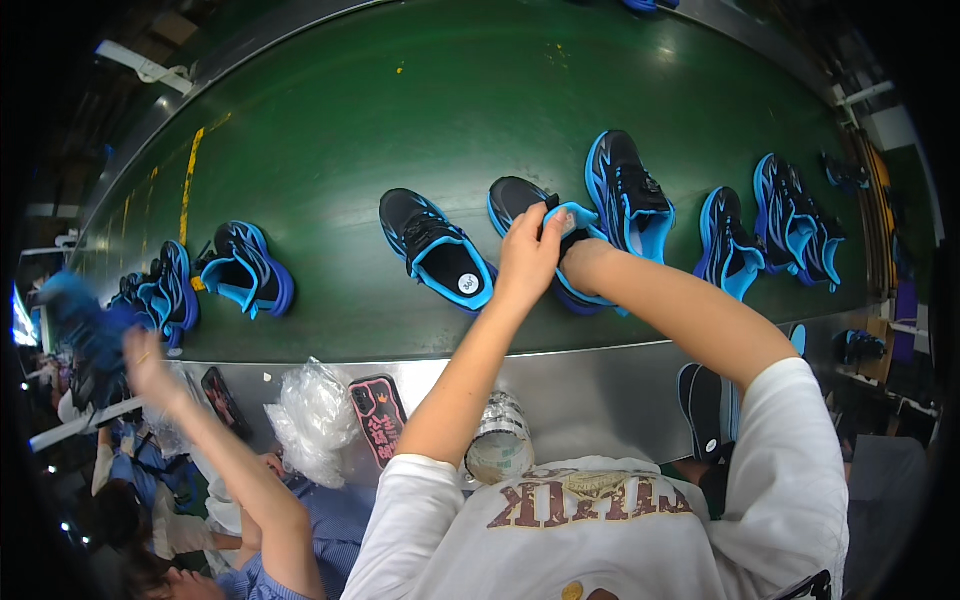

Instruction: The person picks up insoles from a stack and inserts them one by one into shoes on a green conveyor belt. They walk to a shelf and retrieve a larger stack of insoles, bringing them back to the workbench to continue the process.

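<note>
A black and blue sneaker (512,197) lies on the green conveyor belt (330,130) in front of me, toe pointing away. My left hand (530,252) is closed on its tongue and collar. Into the opening of the same shoe reaches my right hand (585,265), its fingers hidden inside. Just left of it sits another sneaker (425,235) with a black insole and a round white label showing. To the right stands a matching sneaker (622,175), toe away from me, with a pale inside.
More sneakers (730,240) stand at the right, others (245,265) at the left. Along the metal ledge lie black insoles (705,405), a roll-like clear object (497,440), a phone (378,415) and crumpled plastic (312,415). A co-worker's hand (148,370) moves a blurred blue item at far left.
</note>
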Tool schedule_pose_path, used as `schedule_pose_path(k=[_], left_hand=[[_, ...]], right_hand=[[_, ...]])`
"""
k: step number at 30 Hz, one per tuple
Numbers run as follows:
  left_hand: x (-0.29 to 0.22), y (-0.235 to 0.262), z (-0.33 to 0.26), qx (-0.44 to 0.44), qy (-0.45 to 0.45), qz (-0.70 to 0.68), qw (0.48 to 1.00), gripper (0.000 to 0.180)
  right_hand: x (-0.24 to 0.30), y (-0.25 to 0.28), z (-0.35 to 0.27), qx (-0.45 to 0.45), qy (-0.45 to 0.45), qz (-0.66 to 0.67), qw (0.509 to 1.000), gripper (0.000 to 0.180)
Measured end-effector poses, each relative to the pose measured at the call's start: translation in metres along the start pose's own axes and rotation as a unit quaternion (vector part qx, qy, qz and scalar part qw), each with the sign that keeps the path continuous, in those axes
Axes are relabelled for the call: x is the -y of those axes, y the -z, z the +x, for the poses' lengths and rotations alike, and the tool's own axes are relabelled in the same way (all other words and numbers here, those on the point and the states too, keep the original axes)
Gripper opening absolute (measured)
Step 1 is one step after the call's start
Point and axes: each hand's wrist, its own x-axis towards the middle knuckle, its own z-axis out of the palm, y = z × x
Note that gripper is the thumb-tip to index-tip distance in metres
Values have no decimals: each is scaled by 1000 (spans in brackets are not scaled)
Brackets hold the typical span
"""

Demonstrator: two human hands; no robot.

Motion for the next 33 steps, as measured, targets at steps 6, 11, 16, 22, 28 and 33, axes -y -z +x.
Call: schedule_pose_path(k=[6, 11, 16, 22, 28, 33], left_hand=[[4, -16, -16, -108, -126, 105, 981, 28], [6, -17, -15, -81, -196, 150, 966, 30], [15, -14, -10, -98, -193, 125, 968, 27], [16, -5, -2, -105, -18, 41, 993, 35], [1, 3, 3, -29, -140, 156, 977, 38], [-14, 19, -8, 75, -170, 231, 955, 39]], right_hand=[[-14, -27, 40, -202, 74, 142, 966, 41], [-15, -31, 86, -150, 18, 99, 984, 34], [-8, -8, 72, -52, 20, 33, 998, 30], [5, 2, -40, -100, 66, -10, 993, 37], [4, -39, -49, -240, 47, 61, 968, 33], [17, -114, -71, -639, 64, 207, 738, 19]])
